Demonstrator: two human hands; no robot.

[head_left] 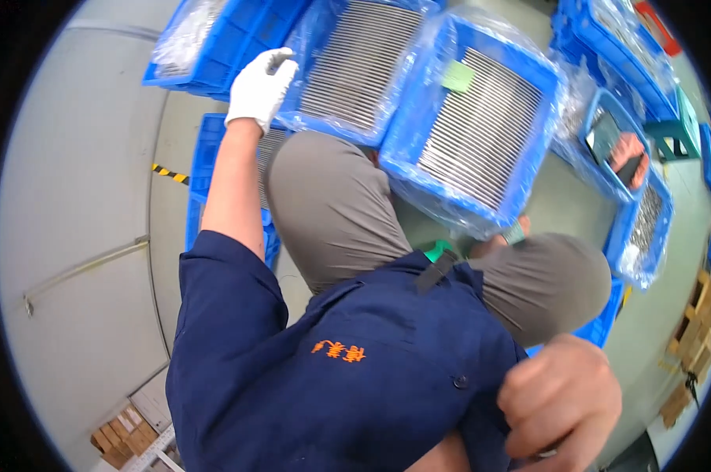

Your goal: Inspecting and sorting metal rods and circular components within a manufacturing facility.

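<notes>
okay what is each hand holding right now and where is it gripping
The gloved left hand rests on the rim of a plastic-lined blue crate; a firm grip cannot be told. The bare right hand is curled by the navy jacket; nothing visible in it.

My left hand [261, 85], in a white glove, rests on the rim of a blue crate [347, 67] lined with clear plastic and filled with rows of thin grey metal strips. Just beside it to the right, tilted and overlapping its edge, lies a second blue crate [469, 126] with the same wrapped strips and a small green slip on top.
</notes>
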